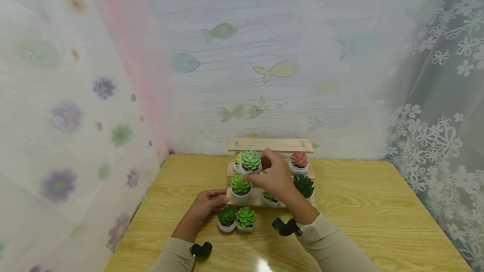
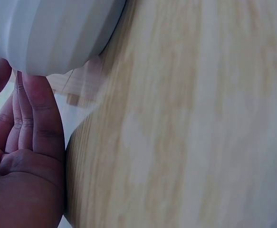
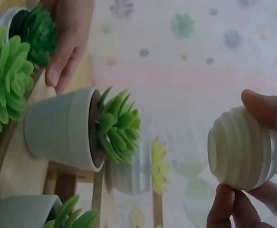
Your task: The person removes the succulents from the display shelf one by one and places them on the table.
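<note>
My right hand (image 1: 277,175) holds a pale green succulent (image 1: 251,160) by its white ribbed pot (image 3: 243,147), raised above the wooden plant stand (image 1: 270,145). In the right wrist view the thumb is on one side of the pot and the fingers on the other. My left hand (image 1: 206,205) grips the left end of the stand's lower shelf, with its thumb (image 3: 57,76) at the board's edge. Close beside the left hand, a dark green succulent (image 1: 227,215) in a white pot hides some of its fingertips in the left wrist view.
A bright green succulent (image 1: 241,184), a small one (image 1: 270,197) and a dark one (image 1: 303,185) stand on the lower shelf. Behind are a yellow succulent (image 1: 237,160) and a pink one (image 1: 299,160). Another green succulent (image 1: 246,217) sits on the table (image 1: 351,221) in front.
</note>
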The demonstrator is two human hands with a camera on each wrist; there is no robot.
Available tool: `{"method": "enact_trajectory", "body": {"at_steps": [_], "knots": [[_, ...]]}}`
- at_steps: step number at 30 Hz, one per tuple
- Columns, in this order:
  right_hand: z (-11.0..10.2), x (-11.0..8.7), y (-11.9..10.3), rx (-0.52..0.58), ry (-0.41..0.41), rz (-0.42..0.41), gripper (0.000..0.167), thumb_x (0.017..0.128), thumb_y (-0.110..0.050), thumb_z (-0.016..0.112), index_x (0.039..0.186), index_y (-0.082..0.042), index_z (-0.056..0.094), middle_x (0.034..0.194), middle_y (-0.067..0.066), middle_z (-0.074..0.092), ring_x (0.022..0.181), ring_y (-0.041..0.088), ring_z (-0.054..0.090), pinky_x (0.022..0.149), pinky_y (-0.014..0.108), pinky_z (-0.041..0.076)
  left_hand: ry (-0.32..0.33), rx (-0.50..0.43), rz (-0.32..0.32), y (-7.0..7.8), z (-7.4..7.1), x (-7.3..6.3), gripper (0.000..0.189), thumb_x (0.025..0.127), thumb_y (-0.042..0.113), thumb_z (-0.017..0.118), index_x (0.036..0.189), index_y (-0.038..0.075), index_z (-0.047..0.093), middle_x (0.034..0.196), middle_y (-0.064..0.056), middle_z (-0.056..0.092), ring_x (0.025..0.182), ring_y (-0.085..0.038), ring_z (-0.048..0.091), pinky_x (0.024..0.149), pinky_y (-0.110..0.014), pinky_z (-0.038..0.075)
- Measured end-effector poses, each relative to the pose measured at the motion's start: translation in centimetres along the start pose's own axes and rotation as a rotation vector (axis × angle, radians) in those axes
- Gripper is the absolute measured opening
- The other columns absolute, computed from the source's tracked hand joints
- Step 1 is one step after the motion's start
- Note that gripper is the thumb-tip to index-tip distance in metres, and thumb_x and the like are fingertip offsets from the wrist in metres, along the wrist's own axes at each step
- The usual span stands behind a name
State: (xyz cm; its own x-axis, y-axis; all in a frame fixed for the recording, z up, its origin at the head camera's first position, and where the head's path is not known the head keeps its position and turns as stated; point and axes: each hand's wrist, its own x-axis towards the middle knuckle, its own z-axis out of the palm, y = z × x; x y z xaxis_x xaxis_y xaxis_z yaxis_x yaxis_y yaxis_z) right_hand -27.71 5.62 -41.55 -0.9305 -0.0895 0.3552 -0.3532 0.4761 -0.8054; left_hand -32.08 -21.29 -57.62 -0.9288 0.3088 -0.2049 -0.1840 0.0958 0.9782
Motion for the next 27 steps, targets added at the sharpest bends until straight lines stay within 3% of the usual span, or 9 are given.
{"method": "enact_trajectory", "body": {"at_steps": [12, 17, 23, 27], "knots": [[-0.5, -2.5, 0.4, 0.074, 0.009, -0.032, 0.042, 0.078, -0.040, 0.092, 0.097, -0.024, 0.058, 0.087, -0.002, 0.061, 0.088, 0.016, 0.064, 0.082, 0.046, 0.055, 0.003, -0.001, 0.003, 0.2, 0.4, -0.6, 0.051, 0.095, 0.020, 0.077, 0.139, -0.004, 0.063, 0.096, -0.001, 0.079, 0.081, -0.011, 0.072, 0.073, -0.028, 0.059], [-0.6, -3.7, 0.8, 0.045, 0.015, -0.029, 0.041, 0.077, -0.043, 0.092, 0.098, -0.027, 0.060, 0.089, -0.006, 0.065, 0.087, 0.014, 0.063, 0.083, 0.041, 0.055, 0.012, 0.002, -0.003, 0.2, 0.7, -0.8, 0.052, 0.095, 0.021, 0.077, 0.140, -0.002, 0.063, 0.098, -0.001, 0.079, 0.083, -0.012, 0.072, 0.074, -0.029, 0.059], [-0.9, -5.0, 1.2, 0.071, 0.023, -0.023, 0.040, 0.078, -0.042, 0.091, 0.099, -0.027, 0.061, 0.092, -0.005, 0.063, 0.089, 0.019, 0.062, 0.082, 0.052, 0.054, 0.015, 0.002, -0.002, 0.1, 0.9, -1.1, 0.052, 0.096, 0.021, 0.077, 0.140, -0.002, 0.062, 0.100, -0.002, 0.079, 0.084, -0.012, 0.073, 0.074, -0.029, 0.059], [-1.1, -5.7, 1.5, 0.054, 0.027, -0.007, 0.040, 0.079, -0.045, 0.090, 0.098, -0.028, 0.059, 0.093, -0.005, 0.059, 0.090, 0.022, 0.061, 0.081, 0.051, 0.053, 0.013, 0.003, -0.004, 0.2, 1.0, -1.2, 0.052, 0.096, 0.021, 0.076, 0.140, -0.003, 0.062, 0.100, -0.002, 0.079, 0.085, -0.013, 0.074, 0.075, -0.029, 0.059]]}}
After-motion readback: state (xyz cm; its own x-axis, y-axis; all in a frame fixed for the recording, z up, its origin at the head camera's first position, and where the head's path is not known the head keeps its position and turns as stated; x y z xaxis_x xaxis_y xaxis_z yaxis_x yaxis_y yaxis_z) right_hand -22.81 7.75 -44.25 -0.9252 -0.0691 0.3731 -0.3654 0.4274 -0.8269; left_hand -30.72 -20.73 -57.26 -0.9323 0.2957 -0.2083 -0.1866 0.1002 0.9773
